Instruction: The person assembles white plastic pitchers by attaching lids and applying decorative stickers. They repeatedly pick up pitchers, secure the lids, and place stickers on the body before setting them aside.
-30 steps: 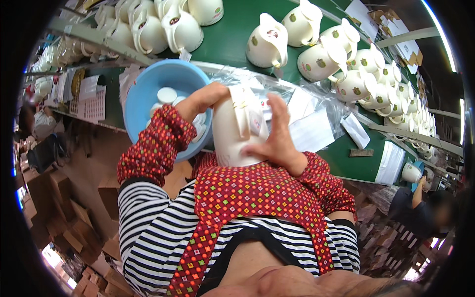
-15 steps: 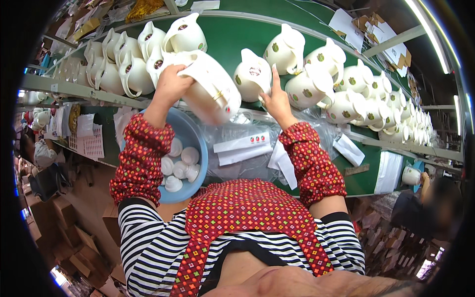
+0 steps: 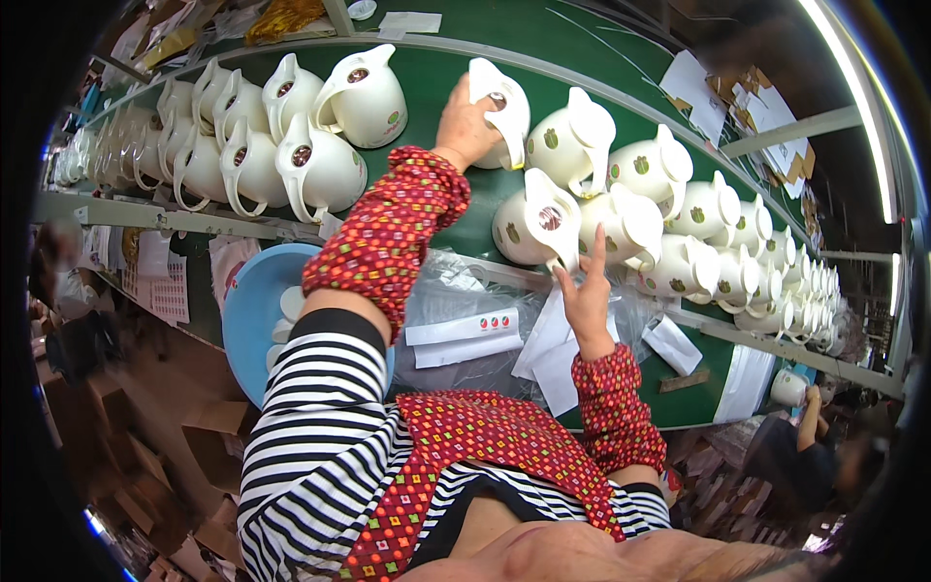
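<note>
My left hand (image 3: 468, 126) reaches across to the back row, its fingers curled around the left side of a white jug (image 3: 514, 109) with a spout, a loop handle and a dark round opening. The jug's base is on or just over the green table. Nearer to me stands another white jug (image 3: 524, 233) with a small green printed motif. Beside its handle is my right hand (image 3: 589, 296), index finger stretched out and thumb apart. The thumb is close to the handle; I cannot tell whether it touches.
More white jugs stand in rows at left (image 3: 320, 175) and right (image 3: 645, 165). A blue basin (image 3: 242, 335) with white caps is near my left arm. White paper strips (image 3: 461, 339) lie on clear plastic. A metal rail (image 3: 165, 218) edges the table; another person (image 3: 805, 446) is at far right.
My left hand has carried a jug from above the plastic to the back row, right of the middle. My right hand has drawn back from the front jug's top to beside its handle.
</note>
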Tool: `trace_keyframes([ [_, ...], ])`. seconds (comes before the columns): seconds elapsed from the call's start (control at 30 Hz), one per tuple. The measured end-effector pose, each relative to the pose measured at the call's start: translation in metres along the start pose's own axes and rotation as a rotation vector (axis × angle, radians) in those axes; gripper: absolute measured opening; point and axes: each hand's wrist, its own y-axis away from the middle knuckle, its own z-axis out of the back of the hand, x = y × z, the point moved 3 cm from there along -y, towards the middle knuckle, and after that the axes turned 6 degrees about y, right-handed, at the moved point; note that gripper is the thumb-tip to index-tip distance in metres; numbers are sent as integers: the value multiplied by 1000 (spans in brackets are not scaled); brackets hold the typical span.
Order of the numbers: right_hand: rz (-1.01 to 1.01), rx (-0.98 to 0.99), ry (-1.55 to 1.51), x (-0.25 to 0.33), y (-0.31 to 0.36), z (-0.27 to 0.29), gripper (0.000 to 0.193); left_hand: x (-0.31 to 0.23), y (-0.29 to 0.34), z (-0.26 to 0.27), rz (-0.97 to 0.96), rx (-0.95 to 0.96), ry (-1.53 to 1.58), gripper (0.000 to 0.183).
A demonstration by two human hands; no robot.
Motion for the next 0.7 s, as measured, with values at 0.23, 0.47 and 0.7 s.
trace_keyframes([
  [0.23,84,-133,48,34,18,44,80,20,-18,14,-48,198,-130,82],
  [0.47,15,-163,-74,54,39,71,24,144,-60,208,-145,160,-867,32],
  [0.7,-64,-89,-118,78,52,71,15,125,-75,216,-94,778,-755,59],
])
